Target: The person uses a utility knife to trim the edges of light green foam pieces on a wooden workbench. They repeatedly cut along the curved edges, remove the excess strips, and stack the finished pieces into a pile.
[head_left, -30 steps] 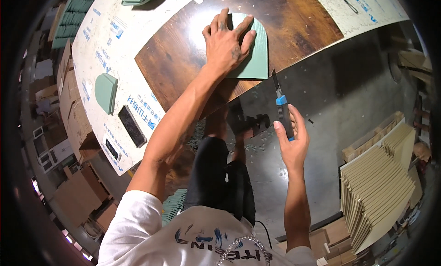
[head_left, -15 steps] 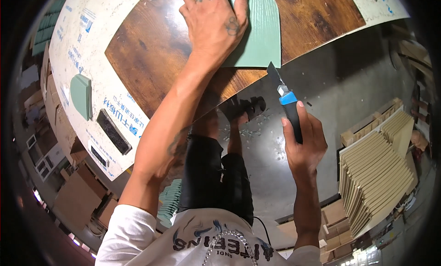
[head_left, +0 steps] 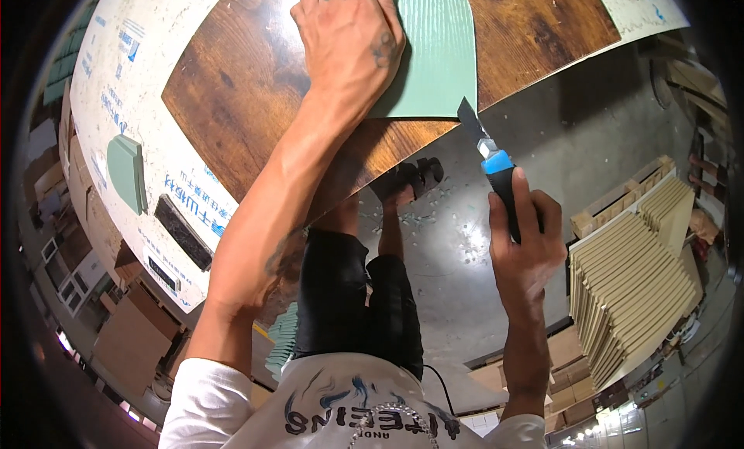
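Fingers spread flat, the left hand (head_left: 349,42) presses palm-down on a green textured sheet (head_left: 434,53) that lies on the dark wood-grain board (head_left: 232,100), near the board's near edge; the hand covers the sheet's left part and grips nothing. The sheet's near corner sits right at that edge, where the utility knife (head_left: 492,166) comes up from below. The right hand (head_left: 527,247) is closed in a fist around the knife's black handle, thumb along its side, with the blue collar and the extended blade sticking out above the fist; the blade tip is at or just beside the sheet's lower right corner, and contact cannot be told for certain. The board lies on a pale printed bench top (head_left: 116,77), which also carries a smaller green piece (head_left: 125,174) near its left edge and a dark rectangular bar (head_left: 182,232) toward its near edge. Below the bench, on the grey floor (head_left: 465,278), a sandalled foot (head_left: 407,181) shows. Stacks of tan panels (head_left: 632,278) stand on the floor to the right, well apart from the hands.
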A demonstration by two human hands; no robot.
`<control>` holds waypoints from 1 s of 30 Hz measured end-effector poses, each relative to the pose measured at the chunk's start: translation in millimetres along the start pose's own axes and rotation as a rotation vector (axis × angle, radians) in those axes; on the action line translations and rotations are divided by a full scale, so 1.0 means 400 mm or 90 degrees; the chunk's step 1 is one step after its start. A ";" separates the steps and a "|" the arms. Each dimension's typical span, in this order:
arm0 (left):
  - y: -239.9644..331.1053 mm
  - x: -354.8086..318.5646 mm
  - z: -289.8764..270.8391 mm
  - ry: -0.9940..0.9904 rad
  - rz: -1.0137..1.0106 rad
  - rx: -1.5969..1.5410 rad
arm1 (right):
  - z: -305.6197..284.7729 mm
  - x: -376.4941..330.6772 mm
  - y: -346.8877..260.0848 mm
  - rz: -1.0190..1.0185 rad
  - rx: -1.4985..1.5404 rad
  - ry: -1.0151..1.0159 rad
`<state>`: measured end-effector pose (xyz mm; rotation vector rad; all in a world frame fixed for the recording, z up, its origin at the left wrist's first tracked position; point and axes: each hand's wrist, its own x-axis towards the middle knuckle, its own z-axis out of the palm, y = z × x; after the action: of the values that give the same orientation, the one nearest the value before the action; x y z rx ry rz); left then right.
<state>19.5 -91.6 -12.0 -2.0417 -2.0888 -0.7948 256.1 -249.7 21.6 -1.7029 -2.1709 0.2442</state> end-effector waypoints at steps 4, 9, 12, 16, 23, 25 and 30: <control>0.003 0.005 -0.012 -0.022 0.005 -0.012 | 0.012 0.053 0.014 -0.016 0.007 0.015; 0.003 0.010 -0.020 -0.046 -0.006 -0.027 | 0.027 0.141 0.011 -0.025 -0.001 0.016; 0.002 0.008 -0.018 -0.042 0.010 0.012 | 0.049 0.222 0.013 -0.010 0.006 0.013; -0.004 0.008 -0.015 -0.045 0.003 0.000 | 0.066 0.331 0.007 -0.009 0.033 0.055; -0.077 0.033 0.004 -0.097 0.210 -0.238 | 0.030 0.178 0.038 0.008 0.041 -0.009; -0.064 0.022 -0.011 -0.091 0.180 -0.147 | 0.021 0.087 0.021 -0.018 0.049 0.024; 0.017 -0.047 -0.023 -0.081 -0.058 -0.055 | 0.014 0.029 -0.026 0.073 0.037 0.021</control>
<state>25.2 -112.8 -10.4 -2.1056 -2.2684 -0.8018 242.0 -240.6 22.2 -1.7890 -2.0256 0.3051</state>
